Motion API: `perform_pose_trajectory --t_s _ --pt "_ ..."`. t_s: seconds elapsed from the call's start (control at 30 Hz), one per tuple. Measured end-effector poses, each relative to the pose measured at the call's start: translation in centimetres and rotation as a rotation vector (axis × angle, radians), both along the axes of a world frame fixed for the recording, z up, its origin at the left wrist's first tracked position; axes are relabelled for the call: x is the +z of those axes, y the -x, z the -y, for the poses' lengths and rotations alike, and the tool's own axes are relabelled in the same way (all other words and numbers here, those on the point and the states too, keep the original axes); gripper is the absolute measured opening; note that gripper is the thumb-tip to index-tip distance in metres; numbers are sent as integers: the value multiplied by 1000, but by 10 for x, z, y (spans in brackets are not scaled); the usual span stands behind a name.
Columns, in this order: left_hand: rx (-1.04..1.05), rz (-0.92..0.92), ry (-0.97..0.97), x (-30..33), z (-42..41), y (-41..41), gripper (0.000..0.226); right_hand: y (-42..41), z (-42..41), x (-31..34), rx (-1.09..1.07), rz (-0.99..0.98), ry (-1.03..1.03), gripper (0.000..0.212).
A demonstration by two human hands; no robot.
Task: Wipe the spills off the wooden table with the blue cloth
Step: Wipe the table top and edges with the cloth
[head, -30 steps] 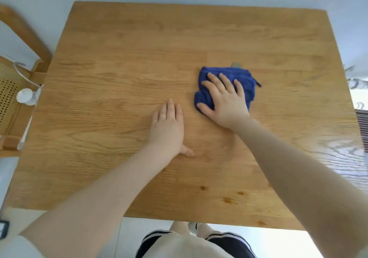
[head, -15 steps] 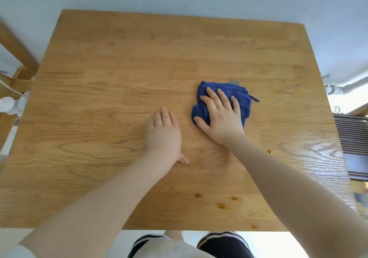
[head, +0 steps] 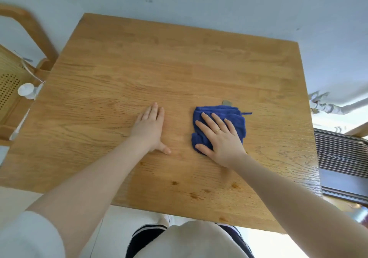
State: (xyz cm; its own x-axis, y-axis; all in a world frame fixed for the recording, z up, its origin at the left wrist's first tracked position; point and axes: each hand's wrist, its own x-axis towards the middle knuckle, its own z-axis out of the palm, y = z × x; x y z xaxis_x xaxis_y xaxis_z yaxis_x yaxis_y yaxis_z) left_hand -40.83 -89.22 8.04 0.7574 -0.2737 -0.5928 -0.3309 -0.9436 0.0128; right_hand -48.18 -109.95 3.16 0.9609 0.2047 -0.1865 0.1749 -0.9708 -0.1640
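I am pressing my flat right hand (head: pixel 221 138) on the blue cloth (head: pixel 235 116); left hand (head: pixel 148 128), flat and empty, is steadying the desk (head: pixel 179 62). Brown spots (head: pixel 194 196) nearer me need firm, overlapping strokes.

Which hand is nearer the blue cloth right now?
Right. The right hand lies flat on top of the blue cloth, fingers spread. The left hand rests flat on the wooden table beside the cloth, apart from it.
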Motion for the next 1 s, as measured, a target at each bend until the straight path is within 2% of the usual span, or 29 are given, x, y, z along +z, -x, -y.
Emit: perform_pose_trajectory --t_s 0.1,0.2,0.33,0.43,0.53,0.63,0.77,1.0 --pt "14 -3 -40 2 6 2 133 -46 26 -1 -137 -12 1 69" --pt "31 1 -12 3 15 9 119 -83 39 -4 -287 -40 8 68" --pt "48 -43 107 9 40 14 110 -45 40 -4 -186 2 26 71" --pt "3 -15 189 12 67 12 110 5 47 0 1 23 -28 75" --pt "-47 -23 242 11 93 14 120 3 65 0 112 0 -39 73" --pt "-11 -28 247 2 109 20 132 -42 77 -4 -40 16 -44 66" --pt "0 43 158 -10 122 29 127 -91 82 -6 -222 5 -54 63" --pt "28 24 88 -3 132 32 126 6 80 -1 -37 81 -92 61"
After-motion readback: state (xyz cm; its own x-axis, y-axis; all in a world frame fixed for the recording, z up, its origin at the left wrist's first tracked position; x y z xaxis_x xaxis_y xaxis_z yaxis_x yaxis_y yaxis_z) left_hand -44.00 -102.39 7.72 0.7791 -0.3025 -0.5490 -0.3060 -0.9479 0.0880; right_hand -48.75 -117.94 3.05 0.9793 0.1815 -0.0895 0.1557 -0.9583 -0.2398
